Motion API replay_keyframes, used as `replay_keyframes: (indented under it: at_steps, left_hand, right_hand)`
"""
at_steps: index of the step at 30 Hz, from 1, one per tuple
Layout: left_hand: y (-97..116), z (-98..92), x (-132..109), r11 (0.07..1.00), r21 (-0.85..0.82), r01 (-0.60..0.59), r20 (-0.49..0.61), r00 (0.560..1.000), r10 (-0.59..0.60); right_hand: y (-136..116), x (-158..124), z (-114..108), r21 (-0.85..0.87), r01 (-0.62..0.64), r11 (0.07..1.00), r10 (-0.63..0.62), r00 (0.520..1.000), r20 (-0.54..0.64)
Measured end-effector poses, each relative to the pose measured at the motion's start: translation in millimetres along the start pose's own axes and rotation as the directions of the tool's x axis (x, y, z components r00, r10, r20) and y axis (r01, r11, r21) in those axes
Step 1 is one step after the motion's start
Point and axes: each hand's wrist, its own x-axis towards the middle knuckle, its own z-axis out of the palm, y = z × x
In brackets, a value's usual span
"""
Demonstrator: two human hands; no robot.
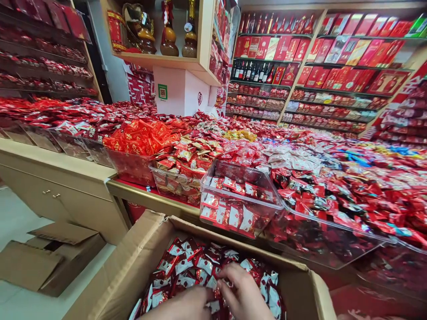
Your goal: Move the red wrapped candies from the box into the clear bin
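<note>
Both my hands are down in an open cardboard box (133, 262) among many small red-and-white wrapped candies (183, 265). My right hand (242, 286) rests on the candies with its thumb and fingers apart and bent; nothing shows firmly gripped in it. Close beside it on the left, my left hand (191, 302) reaches into the same pile, its fingertips hidden and blurred, so whether it holds a candy cannot be seen. Just beyond the box, a clear plastic bin (240, 200) is partly filled with similar red-and-white packets.
Bins of orange-red packets (140, 138), red-and-cream packets (187, 158) and dark red candies (320, 195) line the counter. A second cardboard box (70, 262) lies on the floor at left. Shelves (283, 62) of bottles and red boxes stand behind.
</note>
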Motion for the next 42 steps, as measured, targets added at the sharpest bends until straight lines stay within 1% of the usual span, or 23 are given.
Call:
replay_keyframes:
  at_steps: [2,3,6,8,9,11,13,14,16,20,22,24,26,28,31,34,37,39,40,42]
  left_hand:
    - [11,-10.6,7,0.999,-0.008,0.046,-0.008,0.999,-0.046]
    - [19,-13.3,6,0.998,-0.046,0.053,-0.010,0.999,-0.053]
    - [40,-15.2,-1,0.968,-0.248,0.043,0.002,0.999,-0.044]
    - [47,-14.4,-4,0.925,-0.376,0.057,0.024,0.998,-0.052]
    - [49,-13.8,-4,0.905,-0.422,0.057,0.029,0.998,-0.049]
    - [47,-12.5,-3,0.884,-0.468,0.004,-0.002,1.000,-0.005]
    - [43,-11.0,-1,0.885,-0.460,-0.072,-0.081,0.996,0.038]
    - [42,-10.3,0,0.889,-0.448,-0.091,-0.119,0.992,0.042]
    - [40,-9.1,0,0.891,-0.447,-0.082,-0.165,0.986,0.007]
    - [42,-10.3,0,0.874,-0.484,-0.052,-0.181,0.983,-0.042]
    - [45,-13.5,-1,0.859,-0.508,-0.058,-0.189,0.981,-0.046]
    - [47,-17.6,-1,0.846,-0.526,-0.088,-0.234,0.971,-0.044]
    - [50,-21.4,-2,0.839,-0.531,-0.115,-0.282,0.958,-0.048]
    - [51,-23.3,-2,0.823,-0.555,-0.120,-0.301,0.951,-0.064]
    - [50,-22.2,-4,0.790,-0.601,-0.117,-0.269,0.961,-0.062]
    - [48,-18.9,-4,0.779,-0.616,-0.115,-0.243,0.969,-0.048]
    - [49,-17.7,-3,0.772,-0.627,-0.101,-0.224,0.973,-0.055]
    - [50,-18.4,-3,0.790,-0.605,-0.097,-0.220,0.974,-0.049]
    - [51,-18.9,-4,0.811,-0.575,-0.106,-0.235,0.971,-0.039]
    - [52,-19.4,-7,0.882,-0.447,-0.150,-0.310,0.951,0.005]
  right_hand:
    - [0,0,-5,0.067,-0.086,0.994,0.087,0.996,-0.009]
    - [-1,0,-6,0.094,-0.123,0.988,0.123,0.992,0.007]
    - [1,-2,-4,0.163,-0.229,0.960,0.213,0.971,0.109]
    - [3,-2,-1,0.222,-0.275,0.935,0.251,0.959,0.131]
    - [3,-2,-1,0.258,-0.288,0.922,0.264,0.957,0.121]
    - [4,-1,-2,0.334,-0.302,0.893,0.288,0.953,0.090]
    - [5,1,-5,0.391,-0.305,0.868,0.301,0.951,0.073]
    - [5,1,-6,0.412,-0.300,0.861,0.299,0.952,0.069]
    - [4,1,-9,0.439,-0.289,0.851,0.295,0.954,0.056]
    - [2,1,-12,0.494,-0.284,0.822,0.311,0.950,0.028]
    - [1,2,-13,0.564,-0.315,0.764,0.356,0.934,0.039]
    - [0,2,-12,0.656,-0.358,0.665,0.421,0.905,0.067]
    - [-1,3,-11,0.727,-0.376,0.575,0.462,0.882,0.090]
    - [-2,3,-10,0.762,-0.360,0.539,0.466,0.881,0.086]
    - [-1,3,-10,0.776,-0.348,0.527,0.477,0.876,0.069]
    - [0,2,-11,0.779,-0.353,0.519,0.500,0.864,0.059]
    - [0,1,-11,0.769,-0.332,0.547,0.478,0.877,0.039]
    - [1,0,-11,0.762,-0.327,0.559,0.468,0.883,0.036]
    - [1,0,-11,0.755,-0.329,0.567,0.468,0.883,0.033]
    - [2,0,-9,0.726,-0.336,0.600,0.465,0.885,0.025]
